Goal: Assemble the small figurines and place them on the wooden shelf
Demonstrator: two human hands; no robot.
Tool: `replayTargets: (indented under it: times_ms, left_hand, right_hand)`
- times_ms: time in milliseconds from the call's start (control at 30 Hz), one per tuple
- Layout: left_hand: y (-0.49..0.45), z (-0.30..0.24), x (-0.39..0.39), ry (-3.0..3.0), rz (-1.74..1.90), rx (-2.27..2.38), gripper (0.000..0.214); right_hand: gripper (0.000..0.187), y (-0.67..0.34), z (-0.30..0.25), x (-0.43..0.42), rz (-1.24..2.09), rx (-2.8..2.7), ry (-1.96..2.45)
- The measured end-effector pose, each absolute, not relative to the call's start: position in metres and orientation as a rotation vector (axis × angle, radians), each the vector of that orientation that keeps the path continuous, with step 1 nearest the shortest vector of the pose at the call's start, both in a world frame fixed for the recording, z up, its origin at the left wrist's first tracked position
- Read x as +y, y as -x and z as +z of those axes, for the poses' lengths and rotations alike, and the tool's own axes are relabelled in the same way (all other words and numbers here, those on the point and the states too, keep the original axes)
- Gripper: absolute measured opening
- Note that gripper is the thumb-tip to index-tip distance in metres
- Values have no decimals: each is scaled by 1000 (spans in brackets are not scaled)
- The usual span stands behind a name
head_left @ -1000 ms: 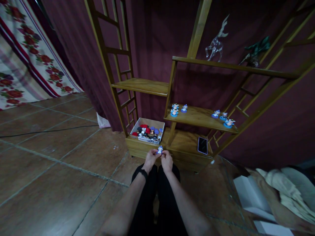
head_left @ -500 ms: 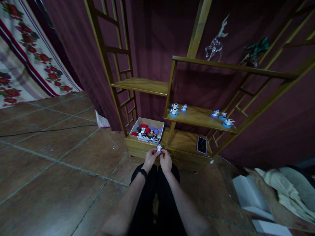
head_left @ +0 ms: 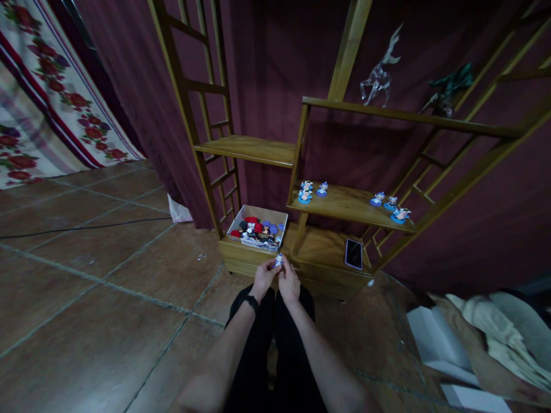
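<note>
A small purple-and-white figurine [head_left: 279, 260] is held upright between both hands, just in front of the low wooden cabinet. My left hand [head_left: 264, 278], with a dark band on its wrist, grips it from the left with closed fingers. From the other side, my right hand [head_left: 289, 283] is closed at the figurine too, its fingers near the top and side. Just beyond them, an open box [head_left: 235, 226] on the cabinet's base holds several red, black, white and purple figurines. On the shelf [head_left: 344, 204] above right stand several similar figurines, in a left group and a right group.
A phone [head_left: 353, 254] lies on the lower board at right. On the upper shelf [head_left: 408, 119] stand a clear deer ornament [head_left: 379, 83] and a dark green ornament [head_left: 450, 92]. White boxes [head_left: 439, 338] and cloth lie on the floor at right. A black cable [head_left: 86, 228] crosses the floor tiles at left.
My right fingers have risen slightly along the figurine's side, and the figurine has tilted or turned a little. The other things stay where they were.
</note>
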State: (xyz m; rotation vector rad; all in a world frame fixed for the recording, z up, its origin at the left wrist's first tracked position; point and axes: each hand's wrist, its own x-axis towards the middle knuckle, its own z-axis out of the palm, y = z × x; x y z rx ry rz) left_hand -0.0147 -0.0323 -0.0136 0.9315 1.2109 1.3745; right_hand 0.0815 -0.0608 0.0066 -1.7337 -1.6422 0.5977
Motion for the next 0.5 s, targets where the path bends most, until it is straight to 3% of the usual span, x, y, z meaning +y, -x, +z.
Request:
replayTargets:
  times_ms: [500]
  left_hand:
    - [20, -34, -23, -994, 1401, 1256, 34]
  right_hand:
    - [55, -81, 10, -66, 468, -1831, 1757]
